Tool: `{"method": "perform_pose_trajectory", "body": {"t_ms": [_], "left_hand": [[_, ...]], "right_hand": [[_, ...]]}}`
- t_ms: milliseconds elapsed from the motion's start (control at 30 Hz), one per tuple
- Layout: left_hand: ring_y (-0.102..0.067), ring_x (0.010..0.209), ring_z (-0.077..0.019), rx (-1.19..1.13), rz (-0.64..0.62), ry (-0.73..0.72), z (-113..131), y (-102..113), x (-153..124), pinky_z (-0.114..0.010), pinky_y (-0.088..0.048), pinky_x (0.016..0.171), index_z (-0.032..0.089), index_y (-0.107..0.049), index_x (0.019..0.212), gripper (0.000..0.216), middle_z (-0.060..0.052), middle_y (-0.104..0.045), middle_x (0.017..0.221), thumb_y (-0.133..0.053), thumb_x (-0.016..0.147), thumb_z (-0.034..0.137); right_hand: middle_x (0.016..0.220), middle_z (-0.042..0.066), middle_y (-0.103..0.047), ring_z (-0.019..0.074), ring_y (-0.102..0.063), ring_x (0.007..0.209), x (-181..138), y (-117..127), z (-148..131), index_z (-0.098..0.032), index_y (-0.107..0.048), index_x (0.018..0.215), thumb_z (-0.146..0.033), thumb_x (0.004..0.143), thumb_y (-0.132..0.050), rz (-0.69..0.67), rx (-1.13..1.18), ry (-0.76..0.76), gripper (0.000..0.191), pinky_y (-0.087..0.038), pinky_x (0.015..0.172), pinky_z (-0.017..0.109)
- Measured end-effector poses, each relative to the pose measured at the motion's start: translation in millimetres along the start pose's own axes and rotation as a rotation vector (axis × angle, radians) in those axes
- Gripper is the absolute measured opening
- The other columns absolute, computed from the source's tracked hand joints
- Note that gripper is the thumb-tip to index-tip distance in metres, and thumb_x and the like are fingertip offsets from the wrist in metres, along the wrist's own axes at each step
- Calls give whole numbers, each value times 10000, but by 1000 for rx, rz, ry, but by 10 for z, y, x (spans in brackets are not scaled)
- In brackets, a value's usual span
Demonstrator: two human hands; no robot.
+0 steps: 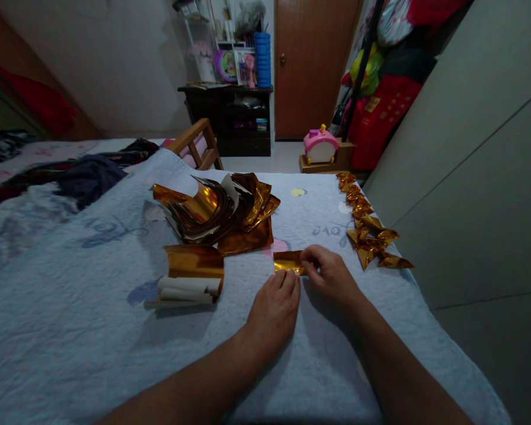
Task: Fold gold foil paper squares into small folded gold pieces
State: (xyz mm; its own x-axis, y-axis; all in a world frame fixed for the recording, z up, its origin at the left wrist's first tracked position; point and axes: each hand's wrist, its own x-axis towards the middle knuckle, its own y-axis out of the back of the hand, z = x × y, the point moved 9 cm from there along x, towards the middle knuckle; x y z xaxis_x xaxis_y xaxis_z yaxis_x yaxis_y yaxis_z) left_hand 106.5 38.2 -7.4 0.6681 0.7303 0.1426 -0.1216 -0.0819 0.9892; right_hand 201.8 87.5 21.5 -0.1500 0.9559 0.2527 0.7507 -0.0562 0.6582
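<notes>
A small gold foil paper lies folded on the pale blue bedspread. My right hand pinches its right end, fingers curled over it. My left hand rests just below the sheet, its fingertips pressing on the near edge. Left of my hands sits a curled gold sheet with its white underside rolled up. Behind it is a loose pile of gold foil sheets. A row of several folded gold pieces runs along the right edge of the bed.
Dark clothes lie at the far left of the bed. A wooden chair stands past the bed, a dark cabinet and a brown door beyond it. A pink toy sits on the floor. A grey wardrobe lines the right side.
</notes>
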Motion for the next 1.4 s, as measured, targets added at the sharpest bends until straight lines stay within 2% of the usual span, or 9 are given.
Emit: {"method": "perform_pose_trajectory", "body": {"t_ms": [133, 333, 400, 500, 633, 767, 1000, 1200, 1400], "left_hand": [[-627, 1082, -261, 13, 3, -10, 8, -25, -14, -405, -557, 983, 68, -571, 1293, 440, -139, -673, 1199, -418, 884, 11], [-567, 1288, -297, 30, 0, 24, 51, -26, -69, -410, -500, 1068, 36, -533, 1339, 478, -198, -595, 1390, -425, 874, 17], [-576, 1266, -294, -21, -30, 48, 24, 6, -60, -409, -509, 1044, 40, -544, 1317, 439, -204, -608, 1361, -429, 894, 28], [-622, 1106, -248, -170, -74, 89, -98, 80, -21, -376, -537, 945, 143, -616, 1157, 300, -111, -674, 1184, -434, 938, 51], [-575, 1044, -252, -268, 3, 254, -442, 182, 23, -399, -512, 920, 178, -608, 1077, 188, -81, -647, 1089, -487, 955, 101], [-538, 1016, -251, -288, 21, 348, -637, 118, 58, -407, -474, 924, 186, -602, 1010, 72, -81, -603, 1086, -552, 958, 187], [-497, 1039, -254, -286, -29, 472, -785, 24, 91, -389, -426, 943, 189, -620, 907, 88, -74, -560, 1036, -578, 951, 253], [-481, 1050, -256, -294, -81, 465, -813, 13, 86, -386, -414, 936, 187, -641, 909, 160, -75, -563, 1056, -554, 968, 308], [-488, 1032, -260, -236, -79, 475, -791, 28, 92, -390, -423, 917, 184, -651, 911, 189, -81, -574, 1045, -533, 974, 317]], "right_hand": [[881, 59, -672, 193, -594, 827, -31, -275, 78, -183, -607, 867, -104, 857, -499, -149, -135, -47, 134, -422, 766, 303], [940, 66, -671, 196, -590, 895, -23, -336, 77, -172, -631, 914, -87, 875, -521, -204, -253, -46, 144, -417, 812, 304], [937, 63, -667, 194, -585, 892, -24, -336, 68, -170, -628, 908, -89, 877, -537, -217, -259, -49, 127, -416, 809, 301], [942, 54, -663, 184, -574, 870, -27, -325, 66, -176, -622, 918, -101, 886, -555, -210, -244, -59, 106, -413, 784, 292], [958, 48, -669, 181, -578, 883, -28, -312, 60, -183, -623, 948, -114, 908, -553, -195, -215, -64, 107, -408, 792, 292], [961, 54, -674, 188, -584, 900, -25, -326, 61, -181, -623, 943, -120, 916, -550, -219, -243, -70, 99, -404, 803, 296], [977, 63, -679, 195, -586, 911, -22, -337, 68, -176, -621, 947, -124, 915, -551, -212, -259, -75, 93, -399, 807, 296], [960, 57, -677, 187, -579, 883, -17, -351, 81, -179, -614, 946, -145, 928, -545, -213, -275, -74, 78, -384, 782, 290], [947, 60, -686, 196, -588, 870, -2, -340, 44, -178, -619, 921, -183, 925, -588, -207, -329, -110, 31, -372, 754, 296]]}}
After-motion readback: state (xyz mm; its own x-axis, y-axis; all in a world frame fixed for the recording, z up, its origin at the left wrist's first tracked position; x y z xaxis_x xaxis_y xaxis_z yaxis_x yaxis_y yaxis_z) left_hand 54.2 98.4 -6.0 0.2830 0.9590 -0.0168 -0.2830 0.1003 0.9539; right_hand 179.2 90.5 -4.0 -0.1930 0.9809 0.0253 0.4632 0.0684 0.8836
